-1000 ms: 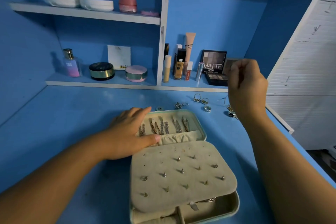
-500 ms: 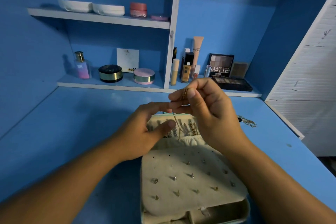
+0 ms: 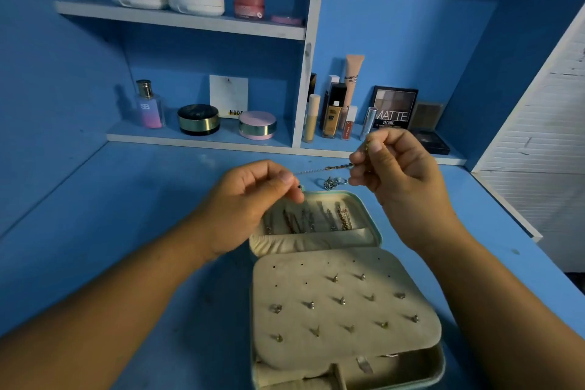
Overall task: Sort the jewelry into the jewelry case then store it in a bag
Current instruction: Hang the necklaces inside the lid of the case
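Blue desk [image 3: 126,231], bearing beige jewelry case [image 3: 291,279], open: studs [image 3: 342,300] on its flap, hung chains [image 3: 343,218] in its far half. Left hand [image 3: 247,199], right hand [image 3: 399,174]: each pinches one end of thin chain [image 3: 323,169], stretched between them above case's far edge.

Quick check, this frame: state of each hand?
Left hand: pinching one end of a thin chain.
Right hand: pinching the chain's other end.

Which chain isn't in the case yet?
The chain stretched between the left hand and right hand, above the case; the other chains lie in its lid.
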{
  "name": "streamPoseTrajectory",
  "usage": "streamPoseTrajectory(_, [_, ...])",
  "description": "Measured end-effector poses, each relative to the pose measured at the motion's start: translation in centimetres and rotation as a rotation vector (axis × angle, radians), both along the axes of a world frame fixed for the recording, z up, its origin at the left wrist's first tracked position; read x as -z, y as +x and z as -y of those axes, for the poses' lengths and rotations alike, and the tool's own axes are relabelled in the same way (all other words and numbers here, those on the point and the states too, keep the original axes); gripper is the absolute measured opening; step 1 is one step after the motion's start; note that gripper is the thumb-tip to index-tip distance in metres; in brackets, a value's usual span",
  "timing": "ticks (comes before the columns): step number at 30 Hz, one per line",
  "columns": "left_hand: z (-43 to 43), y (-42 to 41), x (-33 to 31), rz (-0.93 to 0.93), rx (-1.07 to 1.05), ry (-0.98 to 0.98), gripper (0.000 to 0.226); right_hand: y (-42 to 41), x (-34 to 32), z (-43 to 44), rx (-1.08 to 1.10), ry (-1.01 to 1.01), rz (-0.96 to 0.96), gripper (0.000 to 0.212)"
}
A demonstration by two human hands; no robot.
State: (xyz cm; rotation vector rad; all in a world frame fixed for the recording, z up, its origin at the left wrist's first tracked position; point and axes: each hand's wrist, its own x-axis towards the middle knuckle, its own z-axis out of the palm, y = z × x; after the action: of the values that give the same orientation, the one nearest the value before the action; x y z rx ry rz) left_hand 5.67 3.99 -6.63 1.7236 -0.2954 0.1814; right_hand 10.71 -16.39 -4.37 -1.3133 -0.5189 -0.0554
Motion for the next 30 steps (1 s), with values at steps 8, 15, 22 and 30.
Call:
streamPoseTrajectory(8, [-0.5,0.5,0.4,0.254,-0.279,0.139,0.012,0.4,1.9,0.1,0.019,-0.492,0.072,0.022])
streamPoseTrajectory(15, [-0.2,0.0,-0.1,0.441,-0.310,0.247,0.011,-0.2,1.9,-0.6,0.029,-0.976,0.426,0.035])
streamPoseTrajectory(22, [0.7,-0.9,-1.0,0.665,-0.195,0.403,0.013,-1.1,1.4,-1.8,-0.320,-0.910,0.377,0.046])
streamPoseTrajectory(30, [0.0,-0.5,-0.6,0.715,-0.400,0.360,0.010,-1.3,0.5,-0.8,-0.408,-0.596,0.093,0.021])
